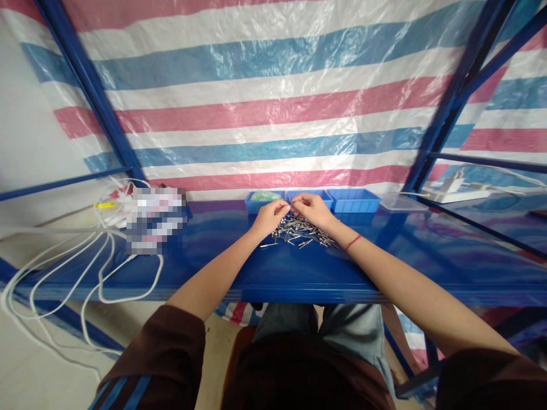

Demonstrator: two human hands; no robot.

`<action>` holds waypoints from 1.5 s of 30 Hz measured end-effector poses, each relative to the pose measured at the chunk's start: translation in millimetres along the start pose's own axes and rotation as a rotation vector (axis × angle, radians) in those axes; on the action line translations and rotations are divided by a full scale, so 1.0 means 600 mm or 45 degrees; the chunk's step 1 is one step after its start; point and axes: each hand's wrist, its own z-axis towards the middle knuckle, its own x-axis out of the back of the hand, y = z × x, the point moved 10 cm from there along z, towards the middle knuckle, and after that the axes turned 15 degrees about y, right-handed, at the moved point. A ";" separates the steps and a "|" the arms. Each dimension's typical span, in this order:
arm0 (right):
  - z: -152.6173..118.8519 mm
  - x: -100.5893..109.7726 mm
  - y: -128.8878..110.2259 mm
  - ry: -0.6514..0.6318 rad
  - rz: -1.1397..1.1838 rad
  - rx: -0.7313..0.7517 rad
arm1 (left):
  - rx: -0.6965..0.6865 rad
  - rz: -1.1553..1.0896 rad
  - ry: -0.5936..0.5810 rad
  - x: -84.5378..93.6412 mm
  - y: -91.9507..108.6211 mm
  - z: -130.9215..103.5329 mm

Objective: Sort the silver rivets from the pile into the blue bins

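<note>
Both hands meet over a loose pile of small silver metal pins (299, 230), thin like rivets, on the blue tabletop. My left hand (270, 217) has its thumb and fingertips pinched together at the pile's far side. Close beside it, my right hand (313, 209) is also closed in a pinch, its fingertips almost meeting the left ones. Whatever sits between the fingertips is too small to make out. Just behind the hands stands a blue bin (253, 209) with a green plastic bag (265, 196) in it. A second blue bin (327, 199) is partly covered by my right hand.
Another blue bin (355, 202) stands to the right, beside a clear plastic lid (404, 202). White cables (106, 285) loop over the table's left end near a blurred-out object (156, 221). A power strip (453, 193) lies at right. Blue posts (444, 114) and striped sheeting (273, 102) enclose the back.
</note>
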 end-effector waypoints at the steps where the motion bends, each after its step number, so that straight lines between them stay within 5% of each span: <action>1: -0.001 -0.001 0.002 -0.007 0.035 -0.037 | 0.018 -0.030 0.032 0.004 -0.001 0.002; 9: -0.014 -0.024 -0.004 -0.146 0.043 -0.026 | 0.058 -0.079 0.186 0.028 0.006 0.007; 13: -0.023 -0.032 0.009 -0.187 0.181 -0.230 | 0.019 -0.075 0.185 0.030 0.013 0.007; 16: -0.029 -0.031 0.014 -0.164 0.355 -0.404 | -0.023 -0.042 0.215 0.036 0.019 0.008; 24: -0.014 -0.007 0.010 0.010 0.491 -0.383 | -0.049 -0.009 0.243 0.037 0.016 0.011; 32: -0.007 -0.004 -0.009 -0.006 0.307 -0.160 | -0.078 0.051 0.046 0.004 0.013 0.004; 39: 0.055 0.092 -0.013 0.447 -0.309 0.322 | -0.074 0.131 0.140 0.014 0.002 0.011; 45: 0.071 0.092 0.030 0.283 -0.903 0.558 | -0.091 0.483 -0.073 -0.004 -0.028 0.005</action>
